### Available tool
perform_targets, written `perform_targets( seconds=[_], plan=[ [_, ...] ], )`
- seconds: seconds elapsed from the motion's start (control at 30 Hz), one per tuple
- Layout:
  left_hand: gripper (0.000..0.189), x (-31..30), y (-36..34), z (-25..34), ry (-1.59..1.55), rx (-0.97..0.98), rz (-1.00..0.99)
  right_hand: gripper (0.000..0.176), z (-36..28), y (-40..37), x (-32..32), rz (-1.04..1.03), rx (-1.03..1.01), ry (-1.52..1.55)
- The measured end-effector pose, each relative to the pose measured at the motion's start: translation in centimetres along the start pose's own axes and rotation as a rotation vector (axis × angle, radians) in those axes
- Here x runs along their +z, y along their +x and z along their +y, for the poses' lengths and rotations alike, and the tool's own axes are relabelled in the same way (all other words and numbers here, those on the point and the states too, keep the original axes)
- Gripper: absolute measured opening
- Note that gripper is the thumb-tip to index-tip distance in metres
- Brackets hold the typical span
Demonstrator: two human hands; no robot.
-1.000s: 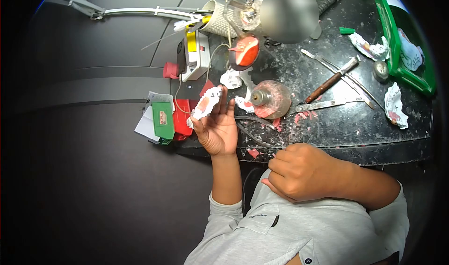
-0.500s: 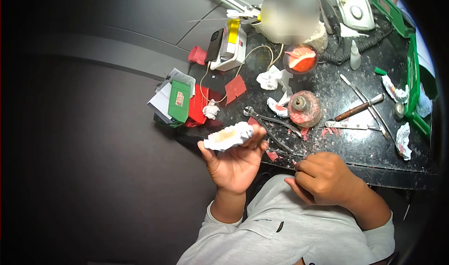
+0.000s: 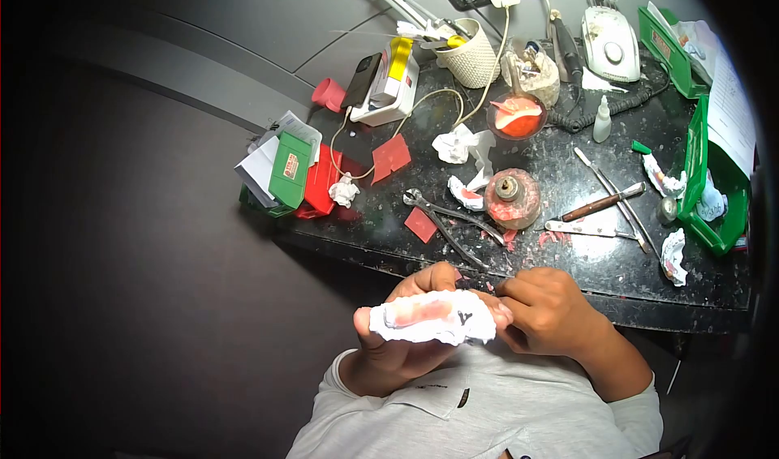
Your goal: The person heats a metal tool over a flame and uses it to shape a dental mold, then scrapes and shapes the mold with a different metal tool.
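Note:
My left hand (image 3: pixel 388 360) grips a white plaster dental cast (image 3: pixel 479 326) by its ends, in front of my chest. A pinkish layer lies along the middle of the cast, and a dark mark shows near its right end. Close to that right end is my right hand (image 3: pixel 545 313), its fingers curled in; whether they hold anything is hidden. Beyond the hands, on the black bench, lie metal pliers (image 3: pixel 446 225) with their handles apart. A stained spirit burner (image 3: pixel 513 203) stands just right of them.
Past the burner lie a wooden-handled knife (image 3: pixel 600 203) and other slim tools. A bowl of red material (image 3: pixel 519 118) sits further back. Green trays (image 3: pixel 694 167) stand at the right; green and red boxes (image 3: pixel 290 167) occupy the left corner. Red wax sheets (image 3: pixel 391 157) lie nearby.
My left hand has brought the cast down and toward my right hand, turning it so its marked end shows. The view has shifted slightly; my right hand stays curled.

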State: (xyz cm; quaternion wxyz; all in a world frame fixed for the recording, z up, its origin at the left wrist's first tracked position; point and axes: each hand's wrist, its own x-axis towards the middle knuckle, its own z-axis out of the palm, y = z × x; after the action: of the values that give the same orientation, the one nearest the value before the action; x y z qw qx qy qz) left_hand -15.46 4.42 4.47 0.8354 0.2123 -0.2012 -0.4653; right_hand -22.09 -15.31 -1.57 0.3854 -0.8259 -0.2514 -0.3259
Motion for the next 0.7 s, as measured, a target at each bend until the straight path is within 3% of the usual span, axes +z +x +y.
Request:
perform_targets(
  seconds=[0.7],
  plan=[
    [0.094, 0.61, 0.37, -0.68, -0.022, -0.045, 0.011, 0.03, 0.14, -0.18, 0.06, 0.01, 0.004, 0.009]
  ],
)
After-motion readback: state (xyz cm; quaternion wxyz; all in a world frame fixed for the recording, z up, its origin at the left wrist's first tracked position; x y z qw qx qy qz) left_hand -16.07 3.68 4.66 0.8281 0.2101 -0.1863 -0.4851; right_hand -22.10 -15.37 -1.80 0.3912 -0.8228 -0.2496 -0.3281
